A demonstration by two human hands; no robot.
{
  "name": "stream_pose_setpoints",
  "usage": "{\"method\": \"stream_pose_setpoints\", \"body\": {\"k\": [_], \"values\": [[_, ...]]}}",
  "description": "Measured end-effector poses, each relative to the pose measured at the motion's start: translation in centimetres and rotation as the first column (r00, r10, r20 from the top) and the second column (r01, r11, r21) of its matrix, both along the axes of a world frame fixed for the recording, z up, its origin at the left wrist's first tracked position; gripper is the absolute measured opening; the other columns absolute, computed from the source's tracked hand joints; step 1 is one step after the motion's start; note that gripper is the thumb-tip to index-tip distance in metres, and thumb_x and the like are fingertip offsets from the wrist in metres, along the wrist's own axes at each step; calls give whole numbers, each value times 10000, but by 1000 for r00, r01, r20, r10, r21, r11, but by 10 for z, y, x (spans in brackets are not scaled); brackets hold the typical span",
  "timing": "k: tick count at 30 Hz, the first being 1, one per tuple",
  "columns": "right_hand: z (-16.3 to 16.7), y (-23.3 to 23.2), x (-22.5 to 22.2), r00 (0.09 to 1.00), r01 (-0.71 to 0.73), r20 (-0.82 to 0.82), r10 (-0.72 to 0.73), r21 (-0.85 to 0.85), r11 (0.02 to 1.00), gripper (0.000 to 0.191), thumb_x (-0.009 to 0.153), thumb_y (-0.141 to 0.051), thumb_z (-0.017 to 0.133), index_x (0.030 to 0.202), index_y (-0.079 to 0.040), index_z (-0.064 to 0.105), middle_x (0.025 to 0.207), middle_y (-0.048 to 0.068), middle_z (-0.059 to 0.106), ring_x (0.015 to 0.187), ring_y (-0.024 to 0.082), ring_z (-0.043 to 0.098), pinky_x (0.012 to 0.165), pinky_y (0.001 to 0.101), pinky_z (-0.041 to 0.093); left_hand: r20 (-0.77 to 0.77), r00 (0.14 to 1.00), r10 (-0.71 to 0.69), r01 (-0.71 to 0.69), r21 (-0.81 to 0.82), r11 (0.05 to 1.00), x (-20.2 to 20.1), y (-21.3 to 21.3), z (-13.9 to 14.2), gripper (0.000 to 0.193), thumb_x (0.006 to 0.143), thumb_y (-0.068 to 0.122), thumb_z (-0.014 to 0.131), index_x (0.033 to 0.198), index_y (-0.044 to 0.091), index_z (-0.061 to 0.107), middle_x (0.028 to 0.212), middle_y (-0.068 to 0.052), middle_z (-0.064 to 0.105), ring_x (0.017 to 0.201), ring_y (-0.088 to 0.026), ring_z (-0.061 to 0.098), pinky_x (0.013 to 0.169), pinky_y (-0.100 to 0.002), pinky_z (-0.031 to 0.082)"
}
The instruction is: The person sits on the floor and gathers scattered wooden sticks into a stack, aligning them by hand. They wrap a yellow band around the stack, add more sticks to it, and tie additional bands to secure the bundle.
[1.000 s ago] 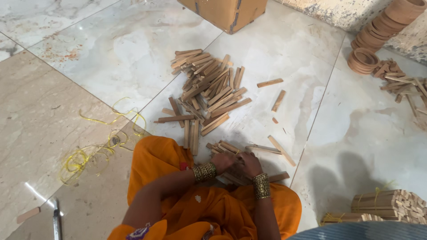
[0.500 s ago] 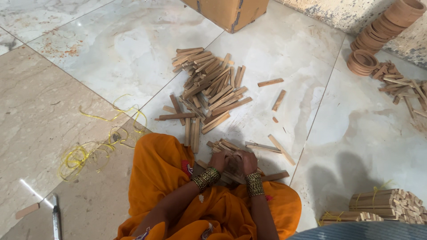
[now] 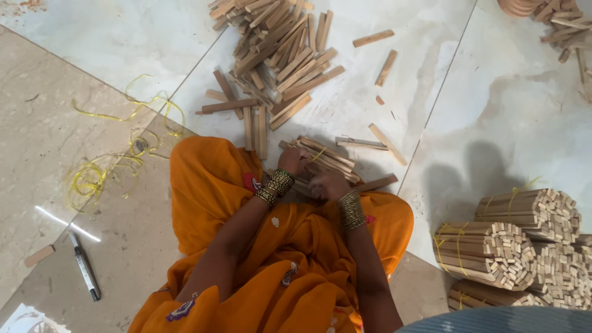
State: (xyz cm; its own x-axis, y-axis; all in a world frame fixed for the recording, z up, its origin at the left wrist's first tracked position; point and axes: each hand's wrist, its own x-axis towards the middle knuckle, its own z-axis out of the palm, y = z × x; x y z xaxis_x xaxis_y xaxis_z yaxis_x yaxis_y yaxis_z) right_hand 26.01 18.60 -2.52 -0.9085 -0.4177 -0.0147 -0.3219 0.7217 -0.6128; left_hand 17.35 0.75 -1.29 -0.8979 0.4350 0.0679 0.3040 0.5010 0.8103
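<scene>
floor: polished marble tiles (image 3: pixel 111 37), pale grey and beige, seen from above where i sit in orange cloth.

far left: short wooden offcut (image 3: pixel 39 255) and black marker pen (image 3: pixel 84 273) lying on the beige tile, near each other but apart.

left of my knee: loose tangle of thin yellow plastic string (image 3: pixel 105 166), spread on the tile.

top centre: heap of loose flat wooden sticks (image 3: pixel 271 55), light brown, short and straight, crossing one another; a few strays lie apart to its right.

centre, just in front of my lap: small gathered bundle of flat wooden sticks (image 3: pixel 324 157), one yellow strand across it. my left hand (image 3: pixel 292 161) is pressed on its near end, my right hand (image 3: pixel 328 184) is closed over the sticks just beside it; both hands are close together and clamped on the bundle. handling note: each stick looks stiff and light, smooth enough to slide out of the pack, so i judge the grip belongs around the middle, squeezing from both sides.

right: tied bundles of cut wooden sticks (image 3: pixel 512 243), stacked, ends showing, bound with yellow string.

top right: more scattered sticks and a curved wooden ring (image 3: pixel 524 6), partly cut off.
</scene>
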Motion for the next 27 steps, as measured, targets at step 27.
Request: {"method": "stream_pose_setpoints", "body": {"k": [27], "values": [[-1,-45,-4,929,178,-364,-61,295,939,150,846,-171,654,944,-81,725,830,148,728,700,333,708,614,469,551,-14,998,59,-60,-125,990,-5,4,4,182,855,310,744,917,153,814,863,-144,741,826,-338,695,779,-470,555]]}}
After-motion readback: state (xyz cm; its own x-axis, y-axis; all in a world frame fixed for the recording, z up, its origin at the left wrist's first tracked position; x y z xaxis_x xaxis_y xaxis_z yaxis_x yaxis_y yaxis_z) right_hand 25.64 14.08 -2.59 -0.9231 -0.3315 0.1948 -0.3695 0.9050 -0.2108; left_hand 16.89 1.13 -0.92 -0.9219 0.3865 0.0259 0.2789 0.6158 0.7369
